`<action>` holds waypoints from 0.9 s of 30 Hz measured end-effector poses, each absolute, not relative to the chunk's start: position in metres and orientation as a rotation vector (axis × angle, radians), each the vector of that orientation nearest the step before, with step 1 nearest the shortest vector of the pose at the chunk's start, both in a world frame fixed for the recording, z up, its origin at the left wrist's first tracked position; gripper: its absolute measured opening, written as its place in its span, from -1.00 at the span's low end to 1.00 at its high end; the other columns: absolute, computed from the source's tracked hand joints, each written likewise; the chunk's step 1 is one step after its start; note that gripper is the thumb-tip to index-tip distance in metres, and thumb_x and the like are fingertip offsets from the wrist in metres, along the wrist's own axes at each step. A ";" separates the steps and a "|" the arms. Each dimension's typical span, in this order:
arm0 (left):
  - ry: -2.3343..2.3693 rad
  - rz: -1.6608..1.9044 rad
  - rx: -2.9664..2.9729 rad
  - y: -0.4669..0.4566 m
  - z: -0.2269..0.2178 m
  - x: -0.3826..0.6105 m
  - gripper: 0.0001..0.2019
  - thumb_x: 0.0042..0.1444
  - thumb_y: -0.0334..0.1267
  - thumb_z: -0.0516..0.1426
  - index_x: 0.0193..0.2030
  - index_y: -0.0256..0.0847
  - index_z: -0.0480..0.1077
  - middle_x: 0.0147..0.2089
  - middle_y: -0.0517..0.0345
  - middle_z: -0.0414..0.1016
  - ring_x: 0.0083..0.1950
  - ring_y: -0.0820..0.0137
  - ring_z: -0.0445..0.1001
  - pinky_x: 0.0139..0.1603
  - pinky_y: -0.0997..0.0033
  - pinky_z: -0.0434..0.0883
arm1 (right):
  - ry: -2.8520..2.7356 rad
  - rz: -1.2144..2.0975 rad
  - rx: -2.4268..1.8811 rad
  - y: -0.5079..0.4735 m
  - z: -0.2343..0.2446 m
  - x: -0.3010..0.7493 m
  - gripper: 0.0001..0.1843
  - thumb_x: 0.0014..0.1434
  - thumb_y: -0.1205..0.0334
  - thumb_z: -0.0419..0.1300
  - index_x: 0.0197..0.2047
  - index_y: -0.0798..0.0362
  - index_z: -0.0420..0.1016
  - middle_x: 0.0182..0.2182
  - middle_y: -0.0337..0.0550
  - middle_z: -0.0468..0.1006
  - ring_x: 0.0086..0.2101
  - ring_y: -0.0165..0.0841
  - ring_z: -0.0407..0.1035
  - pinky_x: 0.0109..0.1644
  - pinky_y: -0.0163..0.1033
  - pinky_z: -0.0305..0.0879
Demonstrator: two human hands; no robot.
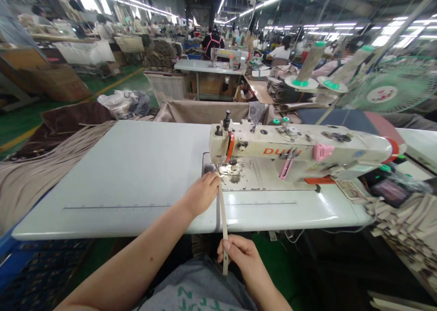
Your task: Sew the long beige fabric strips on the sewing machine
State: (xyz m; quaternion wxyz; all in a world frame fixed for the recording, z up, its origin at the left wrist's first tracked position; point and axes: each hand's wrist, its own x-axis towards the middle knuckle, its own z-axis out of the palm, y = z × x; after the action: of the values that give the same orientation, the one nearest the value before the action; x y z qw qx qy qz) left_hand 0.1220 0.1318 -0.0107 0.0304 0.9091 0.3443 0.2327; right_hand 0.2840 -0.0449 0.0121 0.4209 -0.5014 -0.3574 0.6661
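A narrow beige fabric strap (pixel 223 211) runs from the needle area of a white sewing machine (pixel 259 149) over the table's front edge. Close to the presser foot, my left hand (pixel 203 193) has its fingers closed on the far end of the strap; the fingertips are partly hidden. Lower down, in front of the table edge, my right hand (pixel 241 255) pinches the strap between thumb and fingers. The strap's near end hangs just below that pinch. Pink-handled thread snips (pixel 287 164) rest against the machine's body.
The white table (pixel 143 174) has a ruler line along its front. Many long beige straps (pixel 44 174) hang at the left, and bundles of strips (pixel 409 229) lie at the right. Thread cones (pixel 310 65) and a fan (pixel 389 90) stand behind. Other people work farther back.
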 end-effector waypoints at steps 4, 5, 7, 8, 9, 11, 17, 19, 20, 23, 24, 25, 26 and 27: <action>1.060 0.702 2.817 0.129 -0.010 0.121 -0.80 0.38 -0.39 -0.02 0.07 -0.22 0.33 0.08 -0.07 0.46 0.23 0.17 0.43 0.27 0.08 0.46 | -0.966 1.660 -1.199 -0.047 0.013 0.286 -0.58 0.21 -0.10 0.35 -0.44 0.11 0.64 -0.51 -0.18 0.53 -0.45 -0.38 0.36 -0.30 -0.28 0.24; 1.065 0.708 2.818 0.128 -0.009 0.121 -0.80 0.38 -0.39 -0.02 0.06 -0.22 0.34 0.08 -0.07 0.46 0.22 0.19 0.44 0.26 0.10 0.46 | -1.001 1.655 -1.185 -0.046 0.013 0.287 -0.58 0.21 -0.10 0.34 -0.45 0.10 0.63 -0.50 -0.19 0.53 -0.45 -0.37 0.35 -0.29 -0.28 0.24; 1.067 0.719 2.826 0.127 -0.008 0.120 -0.81 0.37 -0.40 -0.01 0.04 -0.23 0.35 0.09 -0.09 0.45 0.19 0.20 0.46 0.25 0.13 0.47 | -1.082 1.620 -1.179 -0.045 0.014 0.288 -0.59 0.22 -0.09 0.34 -0.46 0.09 0.60 -0.49 -0.19 0.51 -0.43 -0.36 0.34 -0.28 -0.26 0.23; 1.060 0.717 2.836 0.127 -0.007 0.120 -0.82 0.37 -0.40 -0.01 0.03 -0.23 0.35 0.10 -0.10 0.45 0.18 0.20 0.47 0.24 0.14 0.48 | -1.124 1.587 -1.187 -0.043 0.015 0.289 -0.60 0.21 -0.07 0.34 -0.47 0.08 0.59 -0.48 -0.19 0.51 -0.41 -0.35 0.35 -0.26 -0.25 0.23; 1.049 0.712 2.847 0.127 -0.007 0.119 -0.82 0.37 -0.40 0.00 0.02 -0.24 0.36 0.10 -0.10 0.45 0.18 0.19 0.47 0.24 0.14 0.48 | -1.168 1.543 -1.200 -0.042 0.016 0.289 -0.62 0.20 -0.05 0.35 -0.47 0.07 0.58 -0.45 -0.19 0.50 -0.38 -0.32 0.36 -0.23 -0.24 0.25; 1.037 0.701 2.864 0.127 -0.006 0.119 -0.83 0.37 -0.39 0.00 0.01 -0.25 0.36 0.10 -0.12 0.46 0.18 0.17 0.47 0.24 0.13 0.48 | -1.246 1.433 -1.238 -0.039 0.018 0.288 -0.68 0.18 0.01 0.37 -0.47 0.05 0.56 -0.41 -0.18 0.49 -0.31 -0.28 0.38 -0.16 -0.21 0.28; 1.058 0.702 2.838 0.127 -0.006 0.118 -0.81 0.38 -0.38 -0.02 0.03 -0.23 0.37 0.08 -0.09 0.47 0.19 0.19 0.46 0.25 0.12 0.47 | -1.201 1.332 -1.347 -0.038 0.019 0.283 -0.80 0.19 0.06 0.36 -0.23 0.01 0.66 -0.30 -0.14 0.58 -0.28 -0.26 0.40 -0.10 -0.18 0.34; 1.053 0.693 2.845 0.128 -0.007 0.118 -0.81 0.38 -0.38 -0.02 0.02 -0.24 0.38 0.07 -0.09 0.47 0.20 0.18 0.45 0.26 0.10 0.46 | -1.101 1.422 -1.330 -0.039 0.018 0.282 -0.70 0.18 -0.02 0.36 -0.17 0.03 0.66 -0.33 -0.14 0.61 -0.31 -0.27 0.42 -0.15 -0.19 0.37; 1.050 0.689 2.852 0.128 -0.006 0.118 -0.81 0.38 -0.38 -0.02 0.01 -0.25 0.38 0.07 -0.10 0.47 0.20 0.17 0.45 0.26 0.10 0.46 | -1.058 1.458 -1.323 -0.040 0.017 0.282 -0.67 0.17 -0.05 0.37 -0.18 0.05 0.66 -0.36 -0.15 0.62 -0.33 -0.27 0.43 -0.17 -0.19 0.38; 1.042 0.682 2.861 0.128 -0.006 0.118 -0.82 0.38 -0.37 -0.02 0.01 -0.28 0.37 0.08 -0.13 0.46 0.20 0.17 0.44 0.27 0.13 0.44 | -0.993 1.512 -1.313 -0.042 0.018 0.284 -0.62 0.16 -0.11 0.38 -0.27 0.07 0.68 -0.45 -0.17 0.61 -0.38 -0.30 0.44 -0.22 -0.21 0.39; 1.042 0.682 2.858 0.128 -0.006 0.118 -0.82 0.38 -0.37 -0.02 0.01 -0.27 0.37 0.08 -0.11 0.45 0.20 0.18 0.44 0.28 0.13 0.44 | -0.977 1.520 -1.312 -0.042 0.018 0.284 -0.62 0.16 -0.12 0.38 -0.31 0.08 0.68 -0.47 -0.17 0.61 -0.40 -0.31 0.43 -0.23 -0.22 0.38; 1.043 0.680 2.854 0.128 -0.006 0.118 -0.82 0.39 -0.37 -0.02 0.01 -0.25 0.37 0.08 -0.09 0.45 0.20 0.19 0.45 0.29 0.13 0.43 | -0.960 1.529 -1.310 -0.043 0.018 0.285 -0.62 0.16 -0.12 0.38 -0.33 0.08 0.68 -0.47 -0.18 0.61 -0.42 -0.32 0.43 -0.24 -0.22 0.38; 1.045 0.677 2.851 0.128 -0.007 0.117 -0.82 0.39 -0.37 -0.02 0.01 -0.24 0.36 0.08 -0.07 0.45 0.20 0.20 0.45 0.29 0.13 0.43 | -0.943 1.539 -1.309 -0.043 0.018 0.285 -0.62 0.16 -0.11 0.38 -0.34 0.07 0.68 -0.48 -0.18 0.61 -0.42 -0.33 0.43 -0.24 -0.22 0.38; 1.046 0.674 2.850 0.129 -0.008 0.117 -0.82 0.39 -0.36 -0.02 0.01 -0.22 0.37 0.07 -0.06 0.46 0.20 0.20 0.45 0.29 0.13 0.43 | -0.928 1.547 -1.310 -0.043 0.018 0.285 -0.63 0.16 -0.11 0.38 -0.35 0.07 0.69 -0.48 -0.18 0.61 -0.43 -0.33 0.43 -0.25 -0.23 0.39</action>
State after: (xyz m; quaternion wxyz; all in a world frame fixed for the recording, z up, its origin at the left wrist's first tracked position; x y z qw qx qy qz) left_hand 0.1173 0.1286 -0.0075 0.0160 0.9164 0.3362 0.2167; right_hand 0.2852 -0.0435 0.0184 0.4403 -0.5276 -0.3735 0.6231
